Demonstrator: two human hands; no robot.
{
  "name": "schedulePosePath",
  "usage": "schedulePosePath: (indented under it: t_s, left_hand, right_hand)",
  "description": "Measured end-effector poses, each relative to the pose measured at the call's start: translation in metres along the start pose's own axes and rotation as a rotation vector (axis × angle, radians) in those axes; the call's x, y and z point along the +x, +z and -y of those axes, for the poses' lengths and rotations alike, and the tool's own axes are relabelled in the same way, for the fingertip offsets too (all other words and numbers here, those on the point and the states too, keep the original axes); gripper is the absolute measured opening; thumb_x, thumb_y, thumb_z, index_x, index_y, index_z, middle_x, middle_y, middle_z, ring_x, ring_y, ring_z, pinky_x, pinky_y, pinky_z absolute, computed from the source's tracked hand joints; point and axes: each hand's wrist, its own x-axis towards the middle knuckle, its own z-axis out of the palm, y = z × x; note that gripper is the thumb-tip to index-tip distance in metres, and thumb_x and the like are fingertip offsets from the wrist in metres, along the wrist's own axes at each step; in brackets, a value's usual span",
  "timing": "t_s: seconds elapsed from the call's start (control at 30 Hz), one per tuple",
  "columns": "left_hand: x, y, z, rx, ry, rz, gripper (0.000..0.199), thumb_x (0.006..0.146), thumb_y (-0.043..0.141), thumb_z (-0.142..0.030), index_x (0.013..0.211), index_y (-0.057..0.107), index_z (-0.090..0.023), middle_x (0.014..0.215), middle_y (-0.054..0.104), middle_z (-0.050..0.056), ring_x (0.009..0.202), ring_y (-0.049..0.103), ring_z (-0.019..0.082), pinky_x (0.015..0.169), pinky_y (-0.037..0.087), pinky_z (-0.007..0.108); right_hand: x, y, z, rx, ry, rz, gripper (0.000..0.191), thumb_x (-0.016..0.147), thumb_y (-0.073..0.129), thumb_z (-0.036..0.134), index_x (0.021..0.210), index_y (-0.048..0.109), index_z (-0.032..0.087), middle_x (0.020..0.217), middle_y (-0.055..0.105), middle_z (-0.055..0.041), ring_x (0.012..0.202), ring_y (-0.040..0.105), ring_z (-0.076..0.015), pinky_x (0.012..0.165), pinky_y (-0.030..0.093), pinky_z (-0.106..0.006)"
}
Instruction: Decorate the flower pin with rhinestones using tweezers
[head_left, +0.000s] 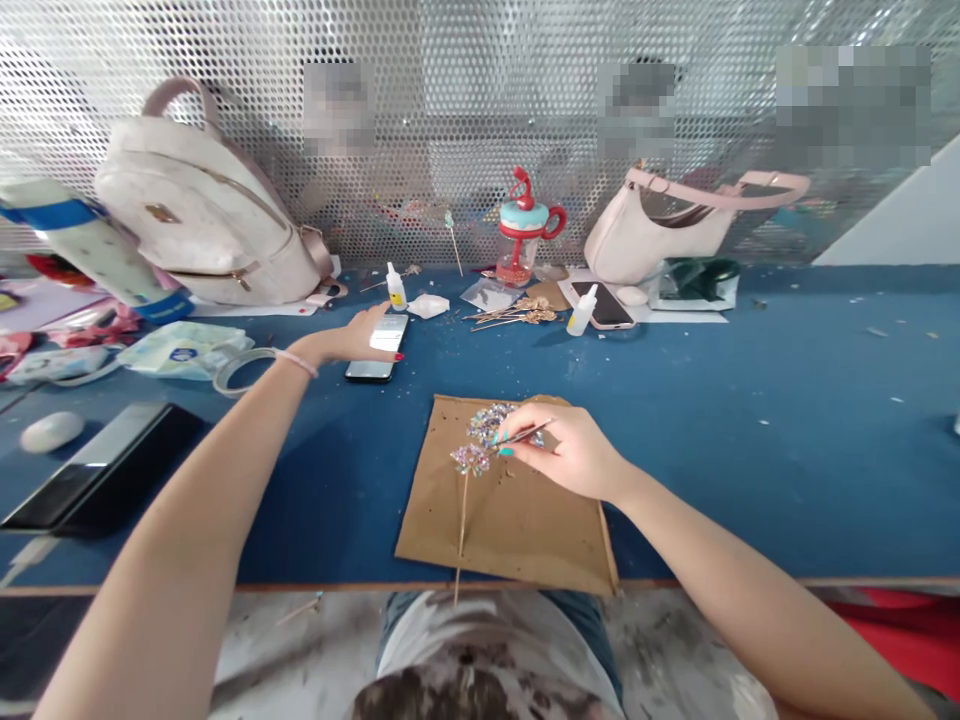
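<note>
My right hand (pixel 566 448) pinches thin tweezers (pixel 527 433) over a brown cardboard sheet (pixel 525 530). Beside its fingertips lies a pile of glittering stones (pixel 486 422). A stick (pixel 463 520) topped with a sparkly flower-shaped head (pixel 471 459) rests on the cardboard, its lower end past the table edge. Farther back on the left, my left hand (pixel 366 335) is spread over a phone (pixel 371 370) with a lit screen, fingers near a small white glue bottle (pixel 395 288).
Behind the cardboard are gold sticks (pixel 525 312), another glue bottle (pixel 582 312), a pink phone (pixel 602 305) and a red-lidded cup (pixel 517 240). A backpack (pixel 202 220), tape roll (pixel 244 372) and dark device (pixel 101 470) lie left; a handbag (pixel 660 235) stands back right.
</note>
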Motion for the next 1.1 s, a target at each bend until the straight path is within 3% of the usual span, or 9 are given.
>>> schedulePosePath:
  t_s: [0.1,0.2,0.33,0.43,0.6,0.73,0.9,1.1]
  left_hand:
    - [-0.009,-0.014,0.022,-0.015,0.070,0.142,0.098,0.074,0.078,-0.042,0.147,0.021,-0.009,0.156,0.027,0.014,0.136,0.038,0.024,0.112,0.034,0.038]
    - [-0.010,-0.013,0.041,-0.034,0.065,0.203,0.097,0.076,0.078,-0.040,0.149,0.019,-0.013,0.156,0.027,0.014,0.136,0.038,0.026,0.112,0.034,0.046]
    - [-0.003,-0.001,0.050,-0.077,0.034,0.143,0.051,0.092,0.061,-0.036,0.136,0.045,-0.017,0.145,0.042,0.013,0.128,0.046,0.030,0.105,0.041,0.054]
    - [-0.003,0.003,0.051,-0.129,0.029,0.089,0.042,0.094,0.056,-0.035,0.132,0.049,-0.017,0.137,0.049,0.012,0.120,0.052,0.028,0.099,0.046,0.052]
    - [-0.010,-0.003,0.054,-0.175,0.075,0.137,0.045,0.094,0.057,-0.034,0.134,0.047,-0.017,0.140,0.047,0.013,0.123,0.052,0.028,0.101,0.045,0.052]
    - [-0.009,-0.006,0.059,-0.171,0.099,0.209,0.059,0.093,0.060,-0.032,0.144,0.035,-0.019,0.154,0.032,0.013,0.137,0.038,0.030,0.110,0.036,0.054]
    - [-0.011,-0.008,0.057,-0.147,0.115,0.255,0.078,0.094,0.058,-0.035,0.150,0.009,-0.013,0.160,0.011,0.013,0.145,0.024,0.023,0.116,0.028,0.042]
    - [-0.012,-0.008,0.057,-0.129,0.129,0.294,0.087,0.093,0.055,-0.050,0.151,0.002,-0.013,0.161,0.005,0.009,0.145,0.022,0.024,0.116,0.029,0.038]
  right_hand:
    - [0.000,-0.001,0.001,-0.008,-0.002,0.001,0.005,0.085,0.062,0.018,0.089,0.063,0.017,0.087,0.072,-0.0029,0.074,0.068,-0.0109,0.062,0.053,-0.021]
    - [0.000,-0.002,0.001,-0.009,-0.006,-0.004,0.004,0.085,0.062,0.019,0.089,0.062,0.018,0.088,0.071,-0.0030,0.076,0.068,-0.0111,0.069,0.055,-0.024]
    - [0.000,-0.003,0.002,-0.014,-0.006,-0.007,0.004,0.086,0.062,0.020,0.089,0.062,0.018,0.089,0.071,-0.0034,0.076,0.068,-0.0115,0.071,0.056,-0.025]
    - [0.000,-0.003,0.002,-0.017,-0.006,-0.004,0.004,0.086,0.061,0.021,0.089,0.062,0.018,0.089,0.071,-0.0032,0.076,0.068,-0.0114,0.071,0.056,-0.025]
    - [0.001,-0.002,0.002,-0.028,-0.009,-0.003,0.004,0.086,0.061,0.021,0.089,0.062,0.018,0.087,0.071,-0.0028,0.075,0.068,-0.0110,0.070,0.055,-0.024]
    - [0.000,-0.002,0.001,-0.035,-0.005,0.003,0.004,0.086,0.061,0.021,0.089,0.062,0.018,0.087,0.071,-0.0027,0.075,0.068,-0.0111,0.069,0.055,-0.023]
    - [0.000,-0.003,0.002,-0.039,0.003,0.017,0.004,0.085,0.062,0.019,0.089,0.062,0.018,0.087,0.071,-0.0025,0.075,0.068,-0.0111,0.069,0.055,-0.023]
    - [0.001,-0.003,0.003,-0.048,0.010,0.015,0.005,0.085,0.062,0.019,0.090,0.062,0.018,0.087,0.072,-0.0025,0.074,0.068,-0.0113,0.065,0.054,-0.022]
